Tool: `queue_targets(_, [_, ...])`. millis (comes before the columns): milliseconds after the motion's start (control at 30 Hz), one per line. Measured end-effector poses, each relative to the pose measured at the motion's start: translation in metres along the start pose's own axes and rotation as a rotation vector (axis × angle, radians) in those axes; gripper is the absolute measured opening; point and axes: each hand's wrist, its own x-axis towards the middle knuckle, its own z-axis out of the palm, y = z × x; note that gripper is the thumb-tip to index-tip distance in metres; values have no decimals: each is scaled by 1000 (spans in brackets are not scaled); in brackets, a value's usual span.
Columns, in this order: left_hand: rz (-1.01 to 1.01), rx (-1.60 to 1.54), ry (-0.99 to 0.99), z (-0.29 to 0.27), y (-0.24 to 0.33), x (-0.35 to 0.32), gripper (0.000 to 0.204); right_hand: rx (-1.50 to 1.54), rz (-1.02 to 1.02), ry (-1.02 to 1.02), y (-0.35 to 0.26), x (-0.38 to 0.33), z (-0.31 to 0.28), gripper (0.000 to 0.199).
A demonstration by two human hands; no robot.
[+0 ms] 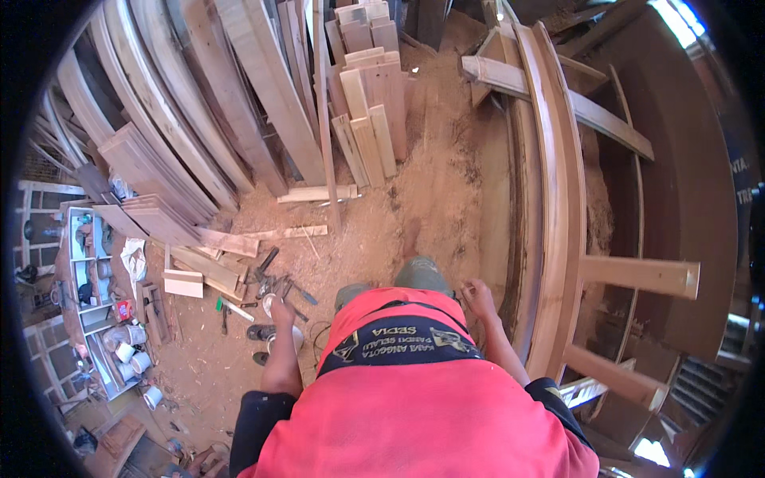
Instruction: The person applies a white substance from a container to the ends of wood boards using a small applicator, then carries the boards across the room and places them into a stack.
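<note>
My left hand [282,311] hangs at my left side, its fingers closed on a small pale round thing [268,303] that looks like a ring or a roll; its kind is too small to tell. Partly hidden behind that forearm is a whitish bucket [298,339]. On the floor just ahead of this hand lie several dark hand tools [276,285] and a green-and-white brush [221,303]. At my right side, my right hand [479,300] hangs with loosely curled fingers and nothing visible in them. It is nearest to the long wooden boards [550,207] on the right, apart from them.
Tall planks [267,88] and shorter boards [370,119] lean upright ahead on the left. A pale shelf unit [86,275] with pots stands far left. Crosswise timbers [637,275] jut out on the right. Sawdust covers the floor [422,207].
</note>
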Motion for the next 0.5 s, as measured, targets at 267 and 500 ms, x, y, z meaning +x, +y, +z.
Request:
queue_targets(267, [-258,-288,-204,118,97,-25,41,-133,-209,-182,-60,290,-19,35])
queue_targets(500, [-431,-525,-95,139,178,63,39,-73,-428,-216,-206,474,-13,36])
